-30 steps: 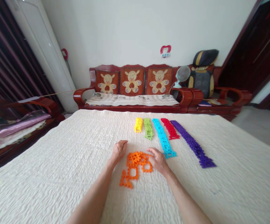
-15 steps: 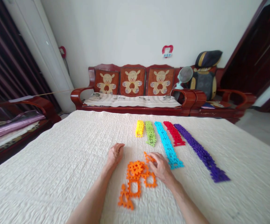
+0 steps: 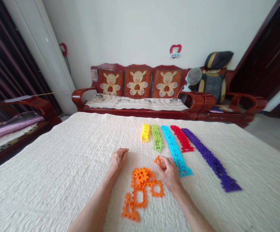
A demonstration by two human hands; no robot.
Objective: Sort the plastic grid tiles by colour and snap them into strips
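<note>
My right hand pinches an orange triangular building piece by its edge, just above the cloth. On the left, my left hand rests on the cloth with its fingers curled closed, and nothing shows in it. Between my forearms lies a loose group of orange toothed building pieces: a small heap of overlapping ones, square frames and a triangular piece nearest me. The cyan row of pieces ends right beside my right hand.
Farther off lie rows of yellow, green, red and purple pieces. A cream quilted cloth covers the table. Beyond it stand a wooden sofa with bear cushions and a small fan.
My right hand has lifted the orange triangular piece slightly and shifted a little right, turning it more upright. My left hand stays where it was. The view has tilted slightly.
</note>
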